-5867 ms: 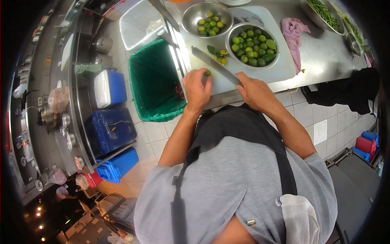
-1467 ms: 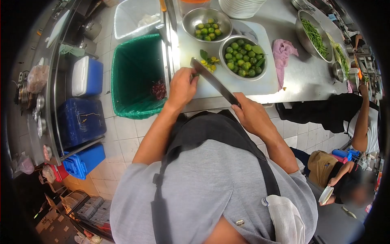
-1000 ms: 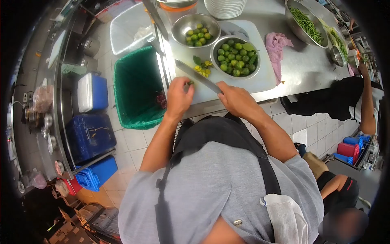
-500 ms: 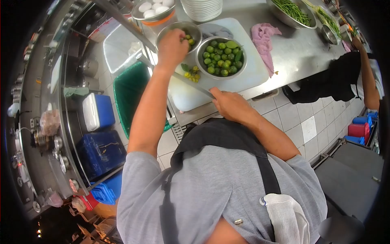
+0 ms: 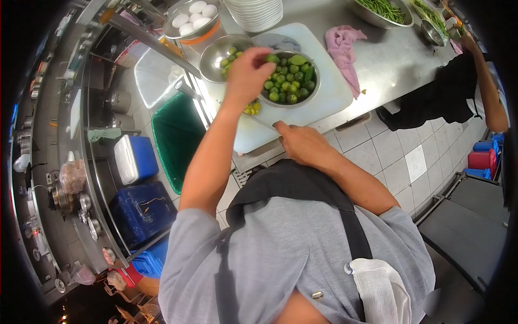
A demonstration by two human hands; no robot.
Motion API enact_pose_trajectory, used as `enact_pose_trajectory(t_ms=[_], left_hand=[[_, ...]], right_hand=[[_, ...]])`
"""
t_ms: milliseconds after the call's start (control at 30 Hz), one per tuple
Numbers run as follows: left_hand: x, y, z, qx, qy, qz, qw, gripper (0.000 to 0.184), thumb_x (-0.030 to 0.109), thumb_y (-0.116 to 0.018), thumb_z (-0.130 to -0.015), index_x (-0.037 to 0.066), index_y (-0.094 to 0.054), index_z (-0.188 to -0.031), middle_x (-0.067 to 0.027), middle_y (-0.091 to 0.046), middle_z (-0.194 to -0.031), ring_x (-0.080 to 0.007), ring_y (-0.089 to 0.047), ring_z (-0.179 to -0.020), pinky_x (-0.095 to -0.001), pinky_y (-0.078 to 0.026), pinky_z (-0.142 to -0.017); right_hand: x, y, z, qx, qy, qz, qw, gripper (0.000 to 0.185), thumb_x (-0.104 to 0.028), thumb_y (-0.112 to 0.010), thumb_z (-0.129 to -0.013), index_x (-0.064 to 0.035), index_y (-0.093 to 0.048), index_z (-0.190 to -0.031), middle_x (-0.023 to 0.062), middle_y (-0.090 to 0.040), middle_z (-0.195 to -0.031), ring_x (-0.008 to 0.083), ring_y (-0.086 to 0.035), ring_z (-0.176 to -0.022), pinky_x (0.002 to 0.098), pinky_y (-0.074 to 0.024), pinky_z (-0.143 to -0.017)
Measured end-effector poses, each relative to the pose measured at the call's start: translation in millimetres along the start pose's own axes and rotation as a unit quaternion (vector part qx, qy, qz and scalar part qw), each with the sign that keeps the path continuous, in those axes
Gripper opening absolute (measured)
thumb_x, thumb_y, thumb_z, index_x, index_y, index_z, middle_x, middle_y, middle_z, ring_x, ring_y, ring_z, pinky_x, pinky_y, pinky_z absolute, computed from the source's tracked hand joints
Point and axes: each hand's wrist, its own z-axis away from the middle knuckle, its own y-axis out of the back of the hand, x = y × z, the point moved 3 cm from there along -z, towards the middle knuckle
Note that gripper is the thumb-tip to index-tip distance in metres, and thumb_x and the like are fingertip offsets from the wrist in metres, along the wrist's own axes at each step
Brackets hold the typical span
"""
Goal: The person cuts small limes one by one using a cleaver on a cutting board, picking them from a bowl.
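Limes point(image 5: 292, 89) are lying by the curling left hand point(image 5: 246, 80), grip unclear; right hand point(image 5: 305, 143) is clasping knife point(image 5: 261, 122) at board's point(image 5: 333, 92) near edge.

Shirt point(image 5: 291, 232): grey, short-sleeved, open-necked
Apron point(image 5: 286, 186): black, wide straps point(image 5: 356, 235)
Cloth point(image 5: 377, 291): white, beside the strap on the right hand's point(image 5: 303, 143) grip side

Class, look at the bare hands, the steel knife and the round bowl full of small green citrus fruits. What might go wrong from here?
1. The bare left hand reaches out with its wrist above the long steel knife blade, held by the bare right hand; a careless move might cut it.
2. Small green citrus fruits fill the round steel bowl; picking one might roll others out.
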Motion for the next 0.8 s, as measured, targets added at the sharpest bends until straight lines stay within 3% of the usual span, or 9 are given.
enact_pose_trajectory(t_ms=[33,100,267,333,467,667,800], left_hand=[[5,18,17,0.012,0.002,0.068,0.998,0.035,0.005,-0.074,-0.094,0.001,-0.070,-0.128,-0.0079,-0.072,-0.119,-0.0135,-0.066,-0.110,-0.0292,-0.052,-0.098],[5,51,58,0.090,-0.020,0.122,0.988,0.036,0.009,-0.076,-0.091,0.002,-0.073,-0.126,-0.0063,-0.074,-0.109,-0.0151,-0.068,-0.100,-0.0295,-0.054,-0.091],[-43,82,148,0.154,0.011,-0.046,0.987,0.031,0.004,-0.073,-0.086,0.001,-0.078,-0.116,-0.0062,-0.068,-0.092,-0.0186,-0.066,-0.089,-0.0314,-0.053,-0.082],[-59,67,161,0.111,0.006,-0.172,0.979,0.031,-0.002,-0.071,-0.081,0.000,-0.079,-0.110,-0.0076,-0.064,-0.092,-0.0181,-0.063,-0.084,-0.0280,-0.052,-0.079],[-88,40,163,0.091,-0.009,-0.273,0.958,0.030,0.010,-0.072,-0.079,0.001,-0.077,-0.107,-0.0164,-0.064,-0.092,-0.0383,-0.064,-0.091,-0.0468,-0.052,-0.083],[-86,41,162,0.114,0.113,-0.178,0.971,0.026,0.008,-0.073,-0.081,0.002,-0.069,-0.106,-0.0161,-0.065,-0.094,-0.0375,-0.064,-0.091,-0.0474,-0.052,-0.082],[-96,39,162,0.124,0.030,-0.169,0.977,0.021,0.006,-0.075,-0.082,0.003,-0.069,-0.102,-0.0142,-0.066,-0.095,-0.0344,-0.065,-0.090,-0.0446,-0.053,-0.081]], right_hand=[[1,2,-1,-0.002,-0.007,-0.010,1.000,0.023,-0.008,-0.052,-0.098,-0.0010,-0.051,-0.120,0.0282,-0.071,-0.091,0.0502,-0.070,-0.088,0.0603,-0.0532,-0.078],[1,4,-1,-0.005,-0.014,-0.024,1.000,0.022,-0.010,-0.052,-0.100,-0.0013,-0.050,-0.120,0.0282,-0.071,-0.092,0.0502,-0.070,-0.088,0.0604,-0.0527,-0.078],[6,4,-2,-0.009,0.010,-0.027,1.000,0.022,-0.015,-0.054,-0.104,-0.0031,-0.049,-0.121,0.0283,-0.071,-0.094,0.0508,-0.068,-0.089,0.0615,-0.0507,-0.080],[8,2,-4,-0.005,0.012,-0.016,1.000,0.022,-0.016,-0.055,-0.104,-0.0039,-0.048,-0.121,0.0279,-0.071,-0.094,0.0512,-0.067,-0.090,0.0620,-0.0497,-0.080],[8,4,-10,-0.038,-0.015,-0.006,0.999,0.024,-0.018,-0.057,-0.104,-0.0052,-0.047,-0.122,0.0278,-0.071,-0.096,0.0522,-0.066,-0.092,0.0623,-0.0484,-0.079],[8,1,1,-0.016,0.007,-0.027,0.999,0.030,-0.018,-0.059,-0.104,-0.0055,-0.047,-0.129,0.0279,-0.071,-0.100,0.0525,-0.066,-0.094,0.0619,-0.0480,-0.080],[-1,7,10,-0.042,-0.015,-0.023,0.999,0.029,-0.018,-0.059,-0.104,-0.0057,-0.049,-0.128,0.0275,-0.071,-0.102,0.0523,-0.066,-0.096,0.0607,-0.0486,-0.082]])
